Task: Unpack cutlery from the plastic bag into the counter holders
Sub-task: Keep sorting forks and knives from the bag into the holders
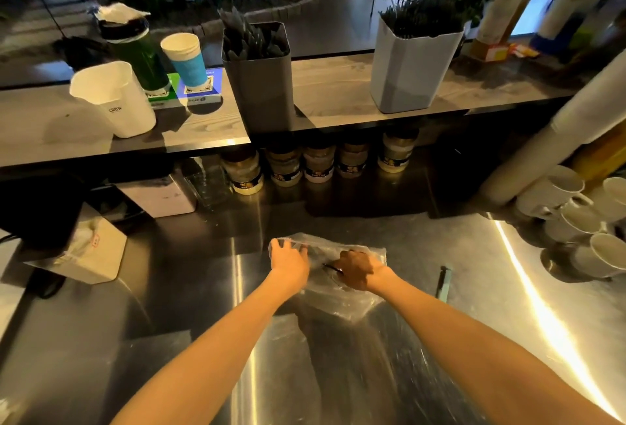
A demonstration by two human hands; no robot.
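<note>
Near us, the polished stainless-steel worktop (203, 323) gleams, smooth and streaked with glare. On it lies a clear, crinkled, glossy plastic bag (342, 302). Far left, the grey raised wooden shelf (338, 85) shows matt, visible grain. There stand a matt dark-grey plastic holder (262, 92), a smooth pale-grey plastic holder (410, 72) and a white paper cup with a blue sleeve (184, 57). Glossy white ceramic mugs (576, 221) sit far right.
</note>
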